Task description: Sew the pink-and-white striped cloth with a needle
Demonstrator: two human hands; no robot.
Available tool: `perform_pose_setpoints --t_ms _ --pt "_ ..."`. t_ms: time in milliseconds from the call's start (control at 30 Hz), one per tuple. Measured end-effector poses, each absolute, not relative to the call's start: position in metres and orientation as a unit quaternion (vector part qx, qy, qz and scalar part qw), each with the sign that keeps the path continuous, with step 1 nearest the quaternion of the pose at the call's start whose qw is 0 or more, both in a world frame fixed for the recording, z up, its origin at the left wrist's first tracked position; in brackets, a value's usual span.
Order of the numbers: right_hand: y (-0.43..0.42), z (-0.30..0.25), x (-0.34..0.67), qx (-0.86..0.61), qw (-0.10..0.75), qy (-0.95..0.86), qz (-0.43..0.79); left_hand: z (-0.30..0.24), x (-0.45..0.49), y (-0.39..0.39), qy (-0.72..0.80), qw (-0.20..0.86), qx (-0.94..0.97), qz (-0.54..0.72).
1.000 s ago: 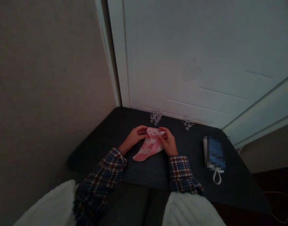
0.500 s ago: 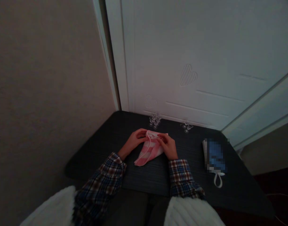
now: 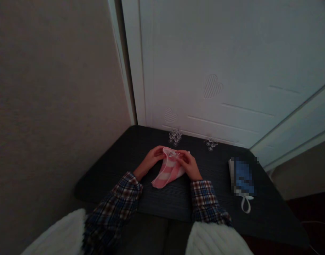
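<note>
A pink-and-white cloth (image 3: 165,174) with a pale piped edge is held between my two hands, its lower corner hanging toward the table's near edge. My left hand (image 3: 155,157) has its fingers closed on the cloth's upper left edge. On the other side, my right hand (image 3: 188,163) pinches the cloth's upper right part, thumb and fingers bent inward. Between the fingertips, against the cloth, shows a small clear glass (image 3: 170,154). Its stem end points toward my right fingers, but which fingers touch it I cannot make out.
Several tiny stemmed glasses (image 3: 175,136) stand behind my hands on the dark table (image 3: 112,159), by a white door (image 3: 178,63). A smaller group of glasses (image 3: 211,143) is to their right. Farther right lies a blurred blue item (image 3: 243,175) with a white loop strap (image 3: 245,205).
The cloth's top has opened a little and the small glass shows more clearly against it. Both hands stay in nearly the same place.
</note>
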State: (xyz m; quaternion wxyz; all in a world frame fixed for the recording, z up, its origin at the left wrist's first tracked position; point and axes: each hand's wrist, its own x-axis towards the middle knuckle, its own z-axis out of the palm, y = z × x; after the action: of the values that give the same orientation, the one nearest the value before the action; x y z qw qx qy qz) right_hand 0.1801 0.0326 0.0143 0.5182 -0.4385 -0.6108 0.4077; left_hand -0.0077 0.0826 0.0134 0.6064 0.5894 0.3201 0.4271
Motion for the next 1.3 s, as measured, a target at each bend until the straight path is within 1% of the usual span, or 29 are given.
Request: perform_pose_setpoints --t_ms 300,467,967,1300 --pt "0.0339 0.0155 0.1831 -0.413 0.538 -0.580 0.452 0.0136 -0.0077 0.0814 0.303 0.612 0.601 0.415" --pt "0.0338 0.0154 0.1831 -0.402 0.532 -0.573 0.476 0.0115 -0.0083 0.0823 0.300 0.613 0.603 0.413" --pt "0.0360 0.0099 0.1870 -0.433 0.551 -0.548 0.457 0.0206 -0.0071 0.0766 0.316 0.610 0.598 0.413" --pt "0.0345 0.0156 0.1856 -0.437 0.534 -0.544 0.478 0.0181 -0.0081 0.0775 0.308 0.610 0.603 0.410"
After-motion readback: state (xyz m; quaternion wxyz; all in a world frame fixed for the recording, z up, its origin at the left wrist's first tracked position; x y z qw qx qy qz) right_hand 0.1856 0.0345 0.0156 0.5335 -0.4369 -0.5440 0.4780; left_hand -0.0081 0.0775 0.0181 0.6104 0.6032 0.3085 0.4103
